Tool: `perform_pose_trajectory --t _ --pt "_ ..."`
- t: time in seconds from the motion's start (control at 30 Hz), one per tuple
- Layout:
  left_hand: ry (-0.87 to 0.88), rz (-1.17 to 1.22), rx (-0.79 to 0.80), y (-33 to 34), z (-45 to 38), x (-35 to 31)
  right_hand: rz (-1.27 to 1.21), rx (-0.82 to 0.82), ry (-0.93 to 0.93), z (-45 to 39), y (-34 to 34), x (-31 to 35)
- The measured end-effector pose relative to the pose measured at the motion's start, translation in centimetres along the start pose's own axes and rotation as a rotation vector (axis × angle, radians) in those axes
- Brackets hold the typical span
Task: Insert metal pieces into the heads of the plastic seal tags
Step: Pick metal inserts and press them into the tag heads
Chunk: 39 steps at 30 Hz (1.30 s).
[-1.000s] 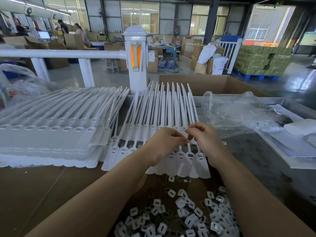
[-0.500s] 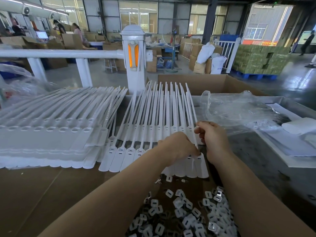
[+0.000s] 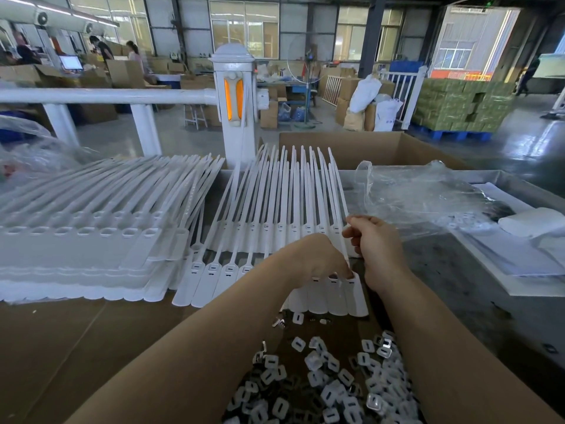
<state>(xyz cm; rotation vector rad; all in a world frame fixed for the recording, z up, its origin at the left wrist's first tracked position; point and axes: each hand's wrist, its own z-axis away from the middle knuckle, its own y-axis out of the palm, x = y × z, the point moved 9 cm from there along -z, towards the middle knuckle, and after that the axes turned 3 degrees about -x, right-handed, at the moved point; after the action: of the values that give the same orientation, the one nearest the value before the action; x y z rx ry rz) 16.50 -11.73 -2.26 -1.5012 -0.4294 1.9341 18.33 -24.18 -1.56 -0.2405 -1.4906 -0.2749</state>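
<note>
Row of white plastic seal tags [image 3: 269, 240] lies fanned on the brown cardboard work surface [image 3: 61, 347], heads toward the near edge, straps pointing far. Left hand [image 3: 318, 258] is over the right end of the row, fingers curled down, fingertip pressing at the head of the rightmost tag [image 3: 356, 293]; whether a metal piece sits under the fingertip cannot be told. Right hand [image 3: 377, 243] is just right of the row, fingers curled, thumb and forefinger pinching the strap of that same end tag. Loose pile of metal pieces [image 3: 330, 384] lies near, between the two forearms, a few strays just below the tag heads. Left of the row, a larger stack of joined tags [image 3: 85, 243] rests on the same surface, heads with open square slots. Right of the hands, a crumpled clear plastic bag [image 3: 422, 197] on a dark tabletop. Far side: open cardboard box [image 3: 367, 148], white railing post [image 3: 234, 102] with orange reflector
</note>
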Motion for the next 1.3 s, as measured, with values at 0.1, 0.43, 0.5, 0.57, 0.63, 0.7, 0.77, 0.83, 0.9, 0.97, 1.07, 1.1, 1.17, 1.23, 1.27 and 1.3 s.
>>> perform_pose_trajectory --t 0.1,0.43,0.5,0.57,0.63,0.7,0.77,0.83,0.9,0.97,1.07,1.1,1.17,1.23,1.27,1.3 --pt "0.001 -0.024 0.0 -0.1 0.1 -0.3 0.008 0.006 0.0 0.0 0.0 0.0" --pt "0.008 -0.068 -0.015 -0.2 0.3 -0.7 0.022 -0.002 -0.009 0.2 0.0 0.2" --pt "0.007 -0.079 -0.033 -0.2 0.4 -0.7 0.02 0.001 -0.011 0.2 0.0 0.3" --pt "0.011 -0.098 -0.045 -0.2 0.4 -0.7 0.02 -0.001 -0.015 0.3 0.0 0.3" --pt "0.016 -0.102 -0.057 -0.4 0.6 -0.7 0.015 -0.004 -0.009 0.3 -0.1 0.3" --pt "0.05 -0.098 -0.064 -0.7 1.0 -0.9 0.003 0.0 -0.003 0.3 -0.1 0.3" --pt "0.117 -0.092 -0.053 -0.9 1.6 -1.4 0.001 0.004 -0.012 0.2 -0.1 0.4" --pt "0.207 -0.087 -0.035 -1.2 2.4 -1.9 0.005 0.003 -0.023 0.1 -0.1 0.4" --pt "0.292 -0.146 -0.035 -1.5 3.3 -2.1 -0.001 0.003 -0.023 0.1 -0.1 0.4" --pt "0.38 -0.281 -0.051 -1.5 4.1 -2.2 -0.003 0.007 -0.016 0.1 -0.1 0.3" --pt "0.51 -0.541 -0.089 -1.2 5.2 -2.3 0.004 0.011 -0.018 0.1 0.1 0.2" --pt "0.551 -0.613 -0.085 -1.0 5.5 -2.3 0.016 0.014 -0.029 0.1 0.1 0.3" --pt "0.607 -0.712 -0.048 -0.6 6.1 -2.1 0.059 0.026 -0.057 0.2 0.3 0.4" --pt "0.613 -0.688 -0.014 -0.9 6.4 -1.9 0.102 0.048 -0.085 0.3 0.5 0.6" --pt "0.591 -0.617 -0.014 -1.5 6.5 -1.8 0.123 0.055 -0.095 0.3 0.6 0.7" --pt "0.569 -0.533 -0.027 -2.3 6.6 -1.7 0.142 0.058 -0.102 0.3 0.6 0.8"
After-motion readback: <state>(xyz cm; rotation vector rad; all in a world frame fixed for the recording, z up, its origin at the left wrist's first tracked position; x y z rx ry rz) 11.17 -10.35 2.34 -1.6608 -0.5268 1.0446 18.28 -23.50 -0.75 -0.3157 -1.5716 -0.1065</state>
